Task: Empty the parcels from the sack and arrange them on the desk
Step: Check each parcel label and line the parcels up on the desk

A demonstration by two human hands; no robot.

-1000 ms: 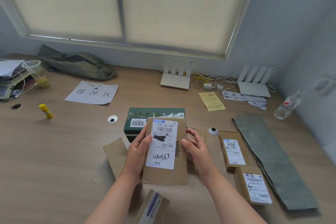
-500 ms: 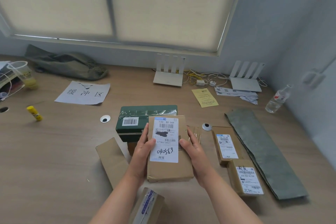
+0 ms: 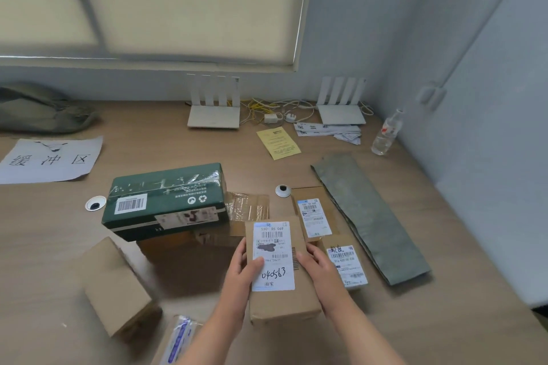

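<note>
While both hands grip it by its long sides, the brown cardboard parcel (image 3: 281,302) sits low in the middle of the view, over the near part of the desk (image 3: 44,246); whether its underside touches the wood cannot be told. It is a flat, oblong box of plain kraft card, its long axis running away from the person. A white shipping label (image 3: 274,255) covers most of the top face, with a blue strip at the far end, barcodes, a blacked-out patch and the handwritten number 04563. A small printed barcode shows on the bare card just right of the label.

The left hand (image 3: 241,275) wraps the left edge, its thumb lying on the label and its fingers curled out of sight underneath. The right hand (image 3: 321,272) clasps the right edge, thumb on the top face, fingers bent down round the side.

Just beside it to the right lie two smaller labelled parcels (image 3: 312,213), one behind the other, and beyond them a flattened grey-green sack (image 3: 370,216). A dark green box (image 3: 166,198) stands to the left behind, on another carton, with a plain brown box (image 3: 115,287) nearer the left edge.
</note>
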